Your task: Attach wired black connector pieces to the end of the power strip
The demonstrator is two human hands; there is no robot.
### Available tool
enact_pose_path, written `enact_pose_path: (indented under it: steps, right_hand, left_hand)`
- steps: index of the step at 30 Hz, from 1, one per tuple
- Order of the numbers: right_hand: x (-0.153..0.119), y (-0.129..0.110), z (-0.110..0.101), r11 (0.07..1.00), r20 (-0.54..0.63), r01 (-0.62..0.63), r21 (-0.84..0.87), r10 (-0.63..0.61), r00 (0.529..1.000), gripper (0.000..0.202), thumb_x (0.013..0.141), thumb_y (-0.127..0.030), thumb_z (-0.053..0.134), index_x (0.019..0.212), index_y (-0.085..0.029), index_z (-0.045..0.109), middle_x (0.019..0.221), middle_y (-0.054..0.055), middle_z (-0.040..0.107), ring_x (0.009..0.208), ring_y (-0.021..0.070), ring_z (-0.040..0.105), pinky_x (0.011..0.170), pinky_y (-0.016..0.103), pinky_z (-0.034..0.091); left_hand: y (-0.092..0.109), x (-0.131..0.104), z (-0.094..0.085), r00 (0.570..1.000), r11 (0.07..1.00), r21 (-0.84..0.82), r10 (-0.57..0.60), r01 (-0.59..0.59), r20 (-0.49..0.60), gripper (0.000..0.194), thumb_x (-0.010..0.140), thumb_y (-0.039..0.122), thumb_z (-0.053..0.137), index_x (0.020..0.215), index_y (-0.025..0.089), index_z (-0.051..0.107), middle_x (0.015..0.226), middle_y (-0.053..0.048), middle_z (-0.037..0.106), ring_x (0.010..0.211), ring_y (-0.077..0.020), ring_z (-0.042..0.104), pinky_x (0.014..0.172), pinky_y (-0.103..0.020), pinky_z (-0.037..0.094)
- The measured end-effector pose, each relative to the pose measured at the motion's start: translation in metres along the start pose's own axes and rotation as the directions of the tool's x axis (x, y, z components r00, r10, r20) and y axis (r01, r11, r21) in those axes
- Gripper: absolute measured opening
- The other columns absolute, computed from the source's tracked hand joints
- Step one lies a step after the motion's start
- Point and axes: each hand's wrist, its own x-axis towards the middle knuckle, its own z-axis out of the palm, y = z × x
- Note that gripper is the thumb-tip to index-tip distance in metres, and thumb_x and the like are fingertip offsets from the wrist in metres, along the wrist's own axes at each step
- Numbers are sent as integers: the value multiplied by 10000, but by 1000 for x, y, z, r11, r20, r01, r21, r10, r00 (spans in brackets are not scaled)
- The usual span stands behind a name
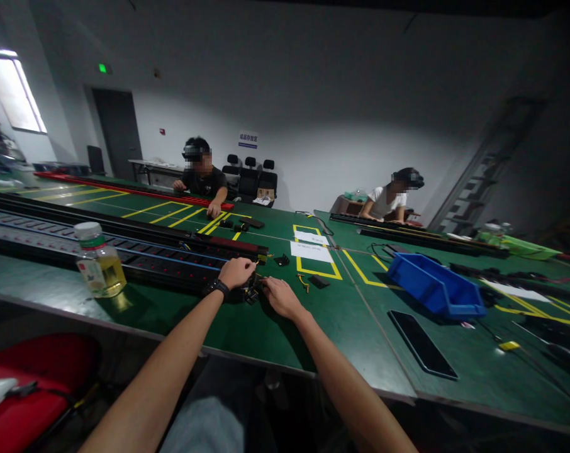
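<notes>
Left hand (238,273) and right hand (281,298), grip of each indiscernible, at small black part (251,294); capped bottle (100,267), nine o'clock of both, liable to topple if left forearm (172,358) knocks it.

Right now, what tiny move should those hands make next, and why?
Maybe the right hand could ease slightly toward the left hand, so both can steady the small dark parts. Those sit between the two hands, by the end of the long black rail; exactly what is gripped is too small to tell.
</notes>
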Motion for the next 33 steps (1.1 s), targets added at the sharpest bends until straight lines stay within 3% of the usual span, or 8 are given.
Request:
enact_pose_path:
  steps: [3, 6, 16, 27, 30, 33]
  right_hand:
    - [1, 8, -1, 994, -112, -55, 93, 66, 992, 389, 954, -135, 486, 1319, -179, 616, 1287, 110, 683, 1229, 206, 609, 1075, 341, 442]
    - [0, 16, -2, 983, -169, -120, 141, 143, 975, 391, 931, -125, 500, 1304, -158, 613, 1263, 120, 682, 1195, 211, 622, 1056, 336, 459]
    - [-4, 24, -6, 989, -121, -82, 124, 97, 988, 316, 897, -91, 531, 1161, -176, 681, 1154, 94, 703, 1123, 208, 641, 1020, 330, 478]
    - [-4, 20, -9, 991, -103, -61, 120, 74, 992, 291, 867, -68, 536, 1077, -177, 706, 1129, 88, 703, 1103, 200, 636, 1015, 318, 477]
    - [-6, 14, -12, 993, -111, -86, 82, 95, 989, 306, 886, -96, 529, 1127, -189, 693, 1148, 88, 702, 1117, 200, 633, 1014, 315, 467]
    - [-10, 9, -18, 981, -164, -192, -24, 186, 969, 336, 906, -161, 539, 1209, -230, 668, 1189, 88, 690, 1135, 226, 621, 1005, 359, 459]
  left_hand:
    - [-1, 0, 1, 1000, 1000, -15, -4, 4, -1, 429, 983, 440, 434, 834, 235, 781, 939, -116, 796, 919, -259, 720, 752, -275, 435]
    - [-4, 1, 2, 1000, 999, -52, -8, 8, -7, 448, 991, 451, 415, 815, 230, 763, 931, -111, 796, 921, -260, 720, 756, -277, 438]
    - [-14, 8, 8, 991, 965, -234, -128, 114, -46, 460, 1004, 462, 371, 888, 213, 740, 889, -51, 806, 867, -202, 742, 743, -256, 484]
    - [-7, 5, 2, 992, 971, -209, -120, 112, -29, 461, 975, 452, 397, 757, 212, 724, 798, -61, 786, 784, -211, 723, 685, -269, 451]
    - [-7, 5, 1, 993, 976, -189, -112, 104, -32, 472, 975, 454, 387, 738, 216, 718, 790, -63, 780, 776, -215, 711, 681, -273, 439]
    - [-7, 5, 1, 994, 979, -175, -108, 101, -31, 474, 976, 446, 380, 738, 214, 718, 789, -67, 778, 772, -216, 706, 677, -272, 433]
